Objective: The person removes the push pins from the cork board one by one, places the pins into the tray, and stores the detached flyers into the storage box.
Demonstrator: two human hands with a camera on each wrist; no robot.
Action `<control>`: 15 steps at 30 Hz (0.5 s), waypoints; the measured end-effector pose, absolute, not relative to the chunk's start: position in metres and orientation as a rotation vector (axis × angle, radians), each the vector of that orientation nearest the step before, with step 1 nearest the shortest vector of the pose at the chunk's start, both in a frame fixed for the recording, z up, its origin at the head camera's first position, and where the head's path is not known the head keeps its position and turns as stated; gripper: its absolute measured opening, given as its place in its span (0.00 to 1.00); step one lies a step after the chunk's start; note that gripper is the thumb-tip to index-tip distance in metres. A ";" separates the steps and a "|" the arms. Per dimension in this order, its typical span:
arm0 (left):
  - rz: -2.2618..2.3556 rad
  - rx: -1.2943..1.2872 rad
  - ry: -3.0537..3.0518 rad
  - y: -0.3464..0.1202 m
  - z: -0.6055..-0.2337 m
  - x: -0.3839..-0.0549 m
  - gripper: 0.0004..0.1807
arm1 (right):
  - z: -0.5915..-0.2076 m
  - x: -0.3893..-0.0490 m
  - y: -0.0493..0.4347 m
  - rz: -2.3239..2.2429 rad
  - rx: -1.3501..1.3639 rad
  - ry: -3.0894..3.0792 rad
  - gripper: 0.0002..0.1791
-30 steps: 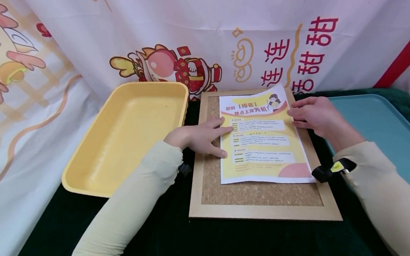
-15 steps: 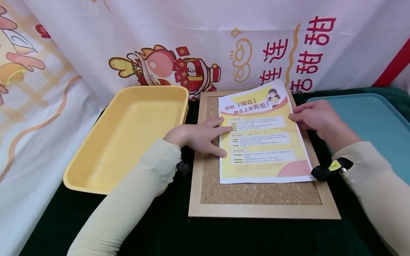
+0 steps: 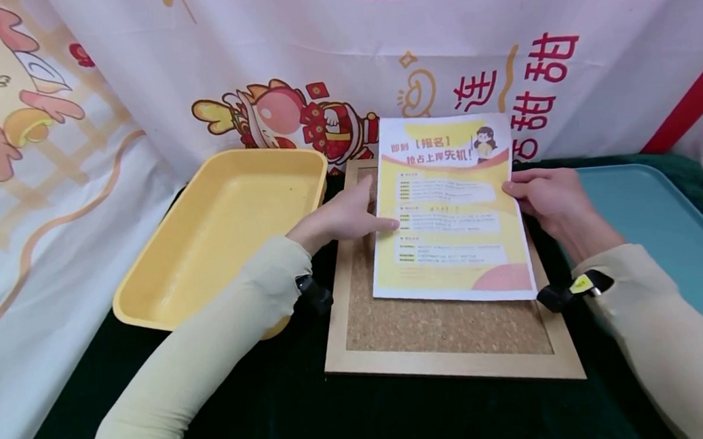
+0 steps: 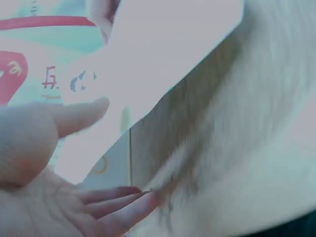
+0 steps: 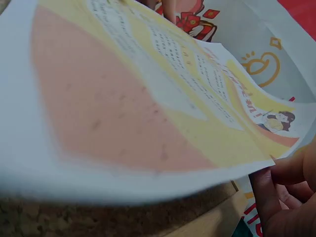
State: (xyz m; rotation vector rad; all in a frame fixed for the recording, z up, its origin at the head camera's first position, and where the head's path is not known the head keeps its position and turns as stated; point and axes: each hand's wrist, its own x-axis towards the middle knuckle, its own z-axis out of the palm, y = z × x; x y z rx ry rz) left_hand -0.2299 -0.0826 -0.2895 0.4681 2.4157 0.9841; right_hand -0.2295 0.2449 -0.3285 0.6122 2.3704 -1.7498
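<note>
A yellow and white printed flyer (image 3: 450, 226) is raised over a wood-framed cork board (image 3: 445, 328), its top edge overlapping the backdrop in the head view. At the flyer's right edge, my right hand (image 3: 555, 202) pinches it between thumb and fingers, as the right wrist view shows at the thumb (image 5: 291, 168). My left hand (image 3: 345, 213) is at the left edge with its thumb (image 4: 81, 116) in front of the sheet. The left fingers (image 4: 118, 212) stretch out straight below and behind the paper, apart from the thumb. Beneath the flyer, the board's upper part is hidden.
Left of the board stands a yellow plastic tray (image 3: 224, 235), partly behind my left forearm. A blue-green tray (image 3: 671, 245) lies on the right, partly hidden by my right arm. Dark green cloth (image 3: 316, 412) covers the table, and a printed white cloth (image 3: 314, 38) hangs behind.
The flyer has risen off the cork board, its top tilting up. My left hand has gone from spread fingers on the sheet to thumb in front, fingers behind. My right hand keeps its edge.
</note>
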 end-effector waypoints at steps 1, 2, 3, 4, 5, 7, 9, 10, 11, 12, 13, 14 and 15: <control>1.061 0.385 2.390 -0.083 -0.288 -0.229 0.45 | -0.327 -0.229 0.245 -1.777 0.620 2.351 0.32; 1.132 0.309 2.357 -0.083 -0.286 -0.228 0.44 | -0.326 -0.229 0.244 -1.798 0.631 2.331 0.32; 1.188 0.228 2.331 -0.084 -0.284 -0.227 0.43 | -0.324 -0.229 0.244 -1.812 0.642 2.314 0.33; 1.249 0.156 2.295 -0.085 -0.282 -0.226 0.43 | -0.323 -0.229 0.243 -1.832 0.650 2.292 0.33; 1.309 0.097 2.257 -0.086 -0.280 -0.225 0.42 | -0.322 -0.229 0.242 -1.855 0.656 2.268 0.33; 1.436 0.012 2.178 -0.089 -0.276 -0.222 0.38 | -0.319 -0.230 0.238 -1.906 0.670 2.219 0.33; 1.543 -0.038 2.129 -0.093 -0.273 -0.221 0.34 | -0.316 -0.230 0.234 -1.967 0.679 2.159 0.33; 1.594 -0.058 2.102 -0.096 -0.271 -0.220 0.32 | -0.314 -0.230 0.231 -1.997 0.682 2.128 0.33; 1.634 -0.078 2.083 -0.098 -0.269 -0.219 0.31 | -0.312 -0.230 0.228 -2.025 0.679 2.103 0.33; 1.669 -0.095 2.068 -0.100 -0.267 -0.218 0.31 | -0.311 -0.230 0.225 -2.055 0.674 2.074 0.32; 1.697 -0.113 2.054 -0.103 -0.265 -0.217 0.31 | -0.309 -0.230 0.222 -2.090 0.662 2.044 0.32; 1.716 -0.129 2.045 -0.106 -0.263 -0.216 0.31 | -0.307 -0.230 0.219 -2.119 0.660 2.018 0.32; 1.731 -0.142 2.036 -0.109 -0.261 -0.215 0.31 | -0.305 -0.230 0.217 -2.150 0.661 1.992 0.32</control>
